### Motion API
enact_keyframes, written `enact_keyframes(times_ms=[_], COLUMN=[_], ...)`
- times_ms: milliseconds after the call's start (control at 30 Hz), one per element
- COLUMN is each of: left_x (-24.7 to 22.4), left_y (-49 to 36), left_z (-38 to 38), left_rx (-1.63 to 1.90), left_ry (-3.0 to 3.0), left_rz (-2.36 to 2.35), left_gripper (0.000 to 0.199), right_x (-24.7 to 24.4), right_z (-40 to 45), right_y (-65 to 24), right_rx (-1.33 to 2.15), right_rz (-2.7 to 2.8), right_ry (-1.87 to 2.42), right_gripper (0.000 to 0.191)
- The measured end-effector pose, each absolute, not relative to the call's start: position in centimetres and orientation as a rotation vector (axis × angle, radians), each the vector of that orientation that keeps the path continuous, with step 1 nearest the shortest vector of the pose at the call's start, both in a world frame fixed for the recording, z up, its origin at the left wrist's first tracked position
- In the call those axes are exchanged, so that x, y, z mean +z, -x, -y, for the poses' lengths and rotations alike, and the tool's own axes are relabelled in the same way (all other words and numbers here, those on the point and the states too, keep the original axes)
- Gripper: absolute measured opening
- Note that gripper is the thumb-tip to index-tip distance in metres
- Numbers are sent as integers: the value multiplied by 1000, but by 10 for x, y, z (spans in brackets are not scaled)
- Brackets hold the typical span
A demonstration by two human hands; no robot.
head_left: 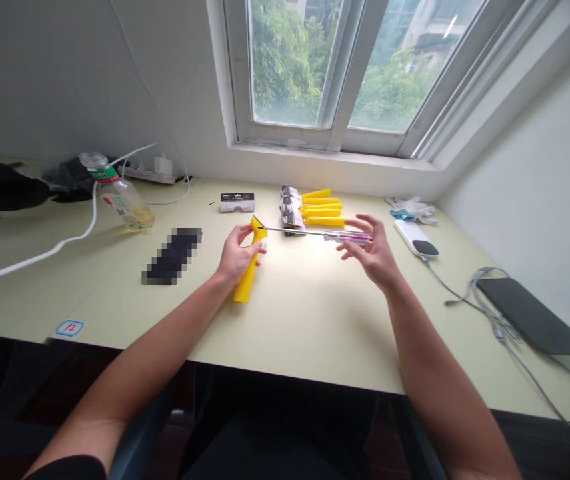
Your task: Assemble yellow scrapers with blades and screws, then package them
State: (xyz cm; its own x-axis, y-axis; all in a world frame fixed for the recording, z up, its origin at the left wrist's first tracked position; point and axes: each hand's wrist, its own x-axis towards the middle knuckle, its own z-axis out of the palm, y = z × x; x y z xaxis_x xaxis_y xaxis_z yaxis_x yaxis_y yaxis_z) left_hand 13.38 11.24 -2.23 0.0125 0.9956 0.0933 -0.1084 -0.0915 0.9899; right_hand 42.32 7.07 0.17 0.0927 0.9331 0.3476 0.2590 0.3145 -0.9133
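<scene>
My left hand (237, 257) grips a yellow plastic scraper-like handle (245, 283), which stands tilted with its lower end near the desk. My right hand (369, 252) holds a screwdriver (349, 237) by its clear handle with pink stripes, raised above the desk. The thin metal shaft points left, and its tip is at or very near the top of the yellow piece. Behind the hands, a bundle of yellow handles (321, 210) lies on a printed package.
A small black-and-white box (237, 202) and a blurred dark slab (172, 257) lie nearby. Left stand a plastic bottle (122, 200) and white cable (59, 247). Right lie white gloves (413, 209), a white device (416, 238) and a black tablet (532, 317). The desk's front edge runs below.
</scene>
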Motion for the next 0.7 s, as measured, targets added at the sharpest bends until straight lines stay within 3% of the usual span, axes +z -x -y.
enact_keyframes(times_ms=[100, 267, 400, 700], left_x=[-22, -26, -24, -7], left_y=[-134, -133, -129, -122], left_z=[-113, -115, -120, -118], left_rx=[1303, 1322, 1366, 1429], left_ry=[-1195, -1198, -1205, -1214], left_rz=[-1074, -1060, -1095, -1186], left_gripper=[44, 44, 43, 40], right_x=[1, 4, 5, -5], right_z=[-71, -70, -69, -74], right_y=[-422, -420, -418, -407], right_rx=[690, 703, 707, 870], right_rz=[1372, 1434, 1427, 1208], right_ry=[1228, 1126, 1165, 991], right_gripper=[44, 55, 36, 27])
